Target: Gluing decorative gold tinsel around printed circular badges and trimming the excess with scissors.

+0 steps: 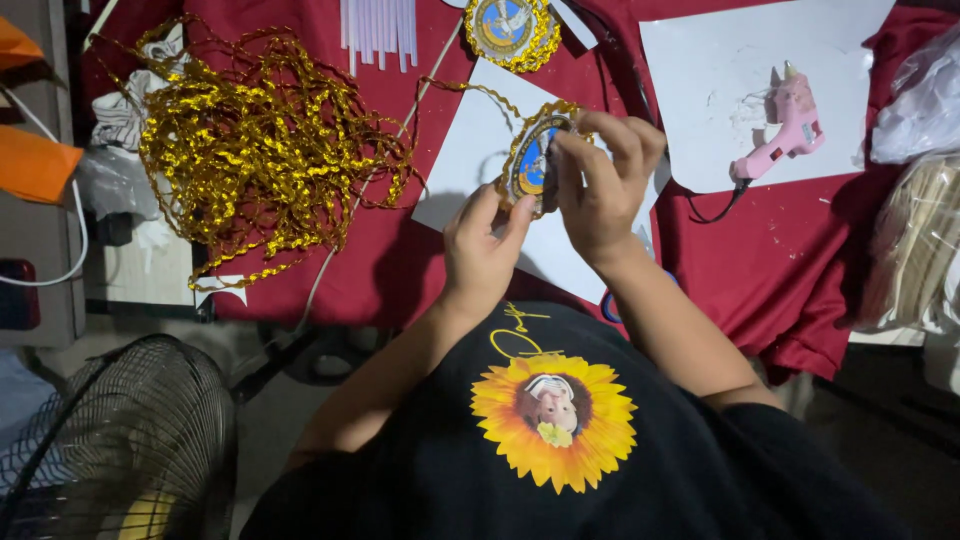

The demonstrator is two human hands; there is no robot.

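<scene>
Gold-trimmed badge (533, 160) between raised hands

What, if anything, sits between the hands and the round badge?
Nothing visible. Both hands already touch the badge: the left hand grips its lower edge, and the right hand pinches the gold trim along its rim. A strand of that trim trails from the badge to the pile on the red cloth.
</scene>
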